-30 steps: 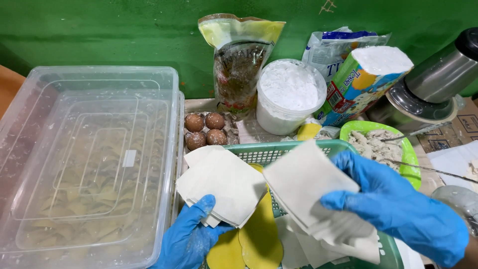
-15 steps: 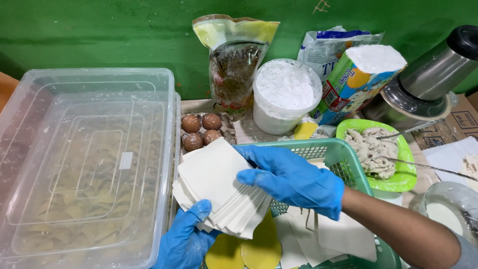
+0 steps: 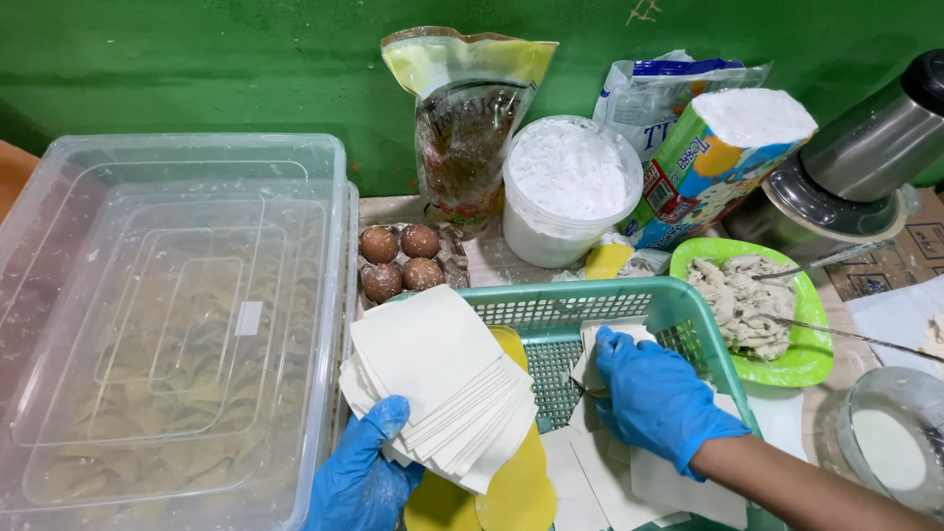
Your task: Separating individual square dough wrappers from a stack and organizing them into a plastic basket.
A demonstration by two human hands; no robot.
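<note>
Plastic takes up the whole left side: a big clear storage box (image 3: 177, 324) with its lid on, pale shapes dimly visible through it. Just right of its near corner, the left hand (image 3: 362, 477) in a blue glove is closed around the near edge of a fanned stack of square white wrappers (image 3: 438, 388), fingers curled under and thumb on top, so the stack tilts up over flat yellow discs (image 3: 516, 487) lying beneath it. Beyond the stack sit four brown eggs (image 3: 400, 261) in a tray, and behind them a clear bag with a yellow top (image 3: 467, 128) leans on the green wall. Further right, a white tub of flour (image 3: 568, 187) stands far of a green plastic basket (image 3: 629, 300). Inside that basket the right hand (image 3: 654, 398), also gloved blue, lies palm down and loosely open on more loose white wrappers (image 3: 600, 344), fingertips pressing on them; I cannot tell whether it grips one. Right of the basket is a green plate of pale shredded filling (image 3: 742, 300), with a glass bowl (image 3: 890, 447) nearer.
</note>
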